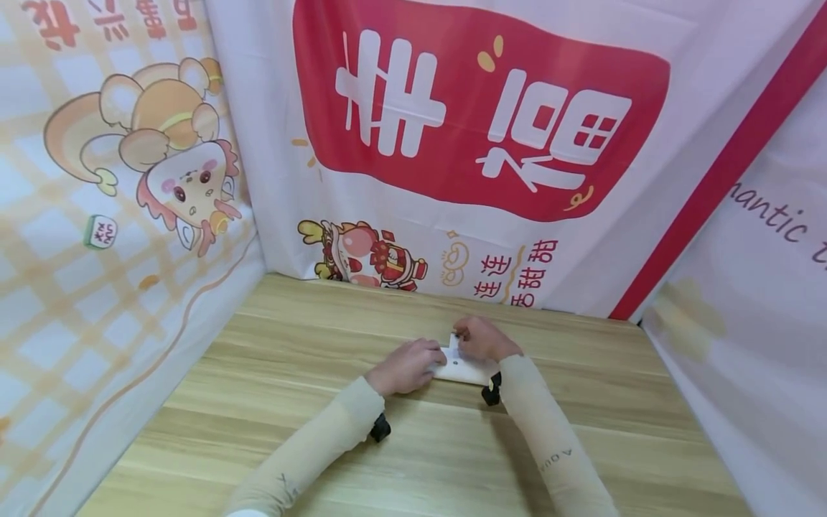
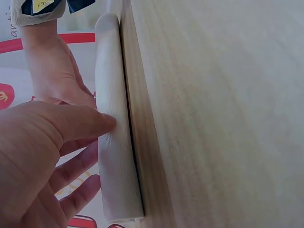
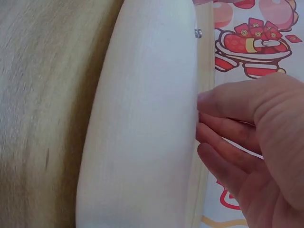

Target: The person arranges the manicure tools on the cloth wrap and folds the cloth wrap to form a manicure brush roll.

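Observation:
A white, cloth-textured pouch [image 1: 466,370] with a small round metal snap lies flat on the wooden table, and a narrow flap [image 1: 454,346] stands up from its far edge. My left hand [image 1: 407,367] holds the pouch's left end. In the left wrist view the thumb of that left hand [image 2: 33,142] rests on the pouch's side [image 2: 114,156], its fingers reaching over the top. With thumb and fingertips my right hand [image 1: 481,339] pinches the flap's upper end. Seen from the right wrist, the pouch's body [image 3: 137,118] hides what the fingertips of the right hand [image 3: 256,128] pinch.
The light wooden table [image 1: 310,323] reaches to printed cloth hangings on its sides. A white hanging with a red panel [image 1: 465,108] stands at the back, a checked one [image 1: 129,215] at the left. Black wrist camera mounts [image 1: 380,429] sit below both wrists.

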`<state>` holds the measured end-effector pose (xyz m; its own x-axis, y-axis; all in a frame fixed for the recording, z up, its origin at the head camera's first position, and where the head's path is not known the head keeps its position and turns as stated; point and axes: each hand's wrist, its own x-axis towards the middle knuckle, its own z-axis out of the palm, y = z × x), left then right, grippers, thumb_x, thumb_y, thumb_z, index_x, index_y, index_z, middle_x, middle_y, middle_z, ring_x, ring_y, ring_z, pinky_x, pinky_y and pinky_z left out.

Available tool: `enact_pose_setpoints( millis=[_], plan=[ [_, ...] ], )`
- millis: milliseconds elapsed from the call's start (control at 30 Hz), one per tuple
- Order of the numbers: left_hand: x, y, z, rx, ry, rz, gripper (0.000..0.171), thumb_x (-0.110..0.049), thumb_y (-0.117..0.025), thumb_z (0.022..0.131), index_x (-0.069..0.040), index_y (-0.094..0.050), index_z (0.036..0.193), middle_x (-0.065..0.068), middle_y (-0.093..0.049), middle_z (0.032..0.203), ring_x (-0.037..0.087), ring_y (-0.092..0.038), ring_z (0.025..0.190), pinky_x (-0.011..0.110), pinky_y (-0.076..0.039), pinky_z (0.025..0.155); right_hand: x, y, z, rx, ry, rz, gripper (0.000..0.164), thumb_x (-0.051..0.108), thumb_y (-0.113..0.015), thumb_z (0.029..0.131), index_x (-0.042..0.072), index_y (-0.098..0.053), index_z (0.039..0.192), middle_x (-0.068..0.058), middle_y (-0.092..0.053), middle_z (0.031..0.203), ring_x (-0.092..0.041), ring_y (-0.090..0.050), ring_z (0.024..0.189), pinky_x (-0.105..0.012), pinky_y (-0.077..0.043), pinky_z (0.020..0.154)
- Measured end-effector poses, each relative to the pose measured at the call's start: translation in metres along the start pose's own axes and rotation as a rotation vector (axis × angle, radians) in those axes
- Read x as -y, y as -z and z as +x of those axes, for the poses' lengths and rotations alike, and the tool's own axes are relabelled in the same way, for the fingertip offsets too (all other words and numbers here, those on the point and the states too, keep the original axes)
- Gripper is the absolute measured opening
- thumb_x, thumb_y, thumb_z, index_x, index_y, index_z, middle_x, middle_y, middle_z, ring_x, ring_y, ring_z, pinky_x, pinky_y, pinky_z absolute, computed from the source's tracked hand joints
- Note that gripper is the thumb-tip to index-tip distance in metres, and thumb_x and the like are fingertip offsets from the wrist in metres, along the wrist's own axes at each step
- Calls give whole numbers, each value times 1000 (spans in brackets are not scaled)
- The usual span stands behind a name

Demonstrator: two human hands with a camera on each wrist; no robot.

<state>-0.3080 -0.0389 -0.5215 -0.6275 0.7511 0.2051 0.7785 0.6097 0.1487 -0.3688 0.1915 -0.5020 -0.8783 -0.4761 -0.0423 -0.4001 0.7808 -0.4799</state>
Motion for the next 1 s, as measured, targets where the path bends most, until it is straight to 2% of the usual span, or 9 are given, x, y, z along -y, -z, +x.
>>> enact_pose_setpoints(
  millis=[100,167,267,433,567,767,1000],
  plan=[
    [-2,1,1,5,7,0,30,-12,-78,93,-15,-76,123,4,-71,126,22,-67,117,39,-55,104,0,2,0,-21,-32,29,47,-8,-65,89,-2,-67,135,-18,-73,128,-32,-70,117,-47,-57,103],
    [-3,2,2,8,10,-1,30,-12,-78,93,-15,-76,123,4,-71,126,22,-67,117,39,-55,104,0,4,0,-38,-25,42,48,-11,-63,88,-4,-67,135,-18,-73,127,-31,-71,115,-46,-58,102],
    [-4,3,2,8,13,-4,29,-11,-77,93,-15,-76,123,4,-71,126,22,-67,117,40,-55,104,1,8,-1,-47,-9,65,39,-9,-65,90,-4,-71,129,-18,-75,121,-29,-71,109,-44,-59,99],
    [-5,3,2,15,30,-19,30,-11,-77,93,-14,-76,123,4,-72,125,22,-67,116,40,-55,103,3,14,-3,-29,13,77,26,-6,-69,92,2,-76,116,-11,-77,110,-21,-72,101,-39,-60,94],
    [-4,2,3,24,42,-27,30,-12,-79,92,-14,-76,122,4,-72,124,22,-67,114,39,-55,103,6,17,-6,-5,82,51,23,-7,-71,91,5,-78,109,-9,-79,104,-16,-72,95,-35,-61,89],
    [-3,1,4,50,73,-54,32,-14,-80,92,-15,-75,124,3,-70,127,21,-66,117,38,-54,105,14,22,-15,27,174,18,16,-8,-74,90,2,-79,102,-12,-80,99,-14,-70,88,-31,-60,83],
    [-2,-2,7,31,77,-75,33,-13,-79,91,-15,-75,124,3,-71,125,21,-66,115,38,-55,104,17,20,-27,-4,230,-54,13,-4,-75,92,4,-81,100,-10,-81,97,-16,-74,85,-30,-61,80]
  ],
)
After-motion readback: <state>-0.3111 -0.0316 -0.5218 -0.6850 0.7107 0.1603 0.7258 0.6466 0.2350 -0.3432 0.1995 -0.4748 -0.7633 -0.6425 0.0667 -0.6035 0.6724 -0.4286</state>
